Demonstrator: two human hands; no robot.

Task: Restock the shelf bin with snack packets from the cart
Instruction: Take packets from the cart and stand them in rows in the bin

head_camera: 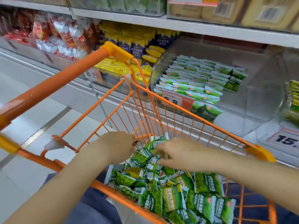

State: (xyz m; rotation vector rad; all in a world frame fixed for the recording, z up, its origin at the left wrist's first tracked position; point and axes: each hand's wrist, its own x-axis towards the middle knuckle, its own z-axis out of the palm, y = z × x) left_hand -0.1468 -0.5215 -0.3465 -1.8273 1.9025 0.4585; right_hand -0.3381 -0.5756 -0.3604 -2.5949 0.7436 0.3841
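Packets (169,188) of green snacks lie heaped in the orange cart (186,110) w/ both hands reaching in, L hand (116,147) and R hand (176,152) each pinching packets atop the pile, beside the part-filled shelf bin (258,101).

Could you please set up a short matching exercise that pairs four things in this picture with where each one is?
Things:
1. green snack packets
2. yellow packets
3. price tag reading 8.8
4. red and white packets

Places:
A. front wall of the clear shelf bin
B. left end of the shelf
C. heaped in the orange cart
D. behind the cart's orange handle

Pairs: 1-C, 2-D, 3-A, 4-B
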